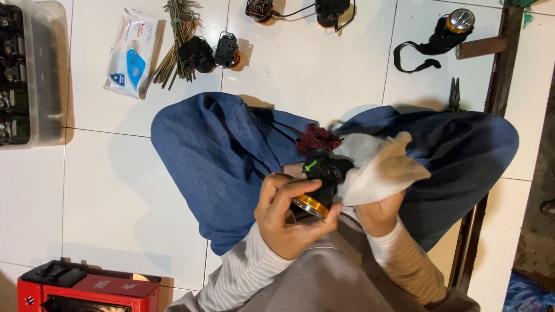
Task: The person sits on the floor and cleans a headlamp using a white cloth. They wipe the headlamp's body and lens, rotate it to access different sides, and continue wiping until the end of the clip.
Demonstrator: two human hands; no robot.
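While the left hand pinches the headlamp by its gold rim over the lap, the right hand closes on a wipe pressed against it; I judge a hard rub could twist the lamp loose onto the floor.

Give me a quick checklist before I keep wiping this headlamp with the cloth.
1. Left hand gripping the black headlamp: ok.
2. Right hand holding the white cloth against it: ok.
3. Gold lens ring free of the fingers: not ok, they rest on it.
4. Lamp clean: cannot tell.
5. Wet-wipe pack lying on the floor tiles: ok.
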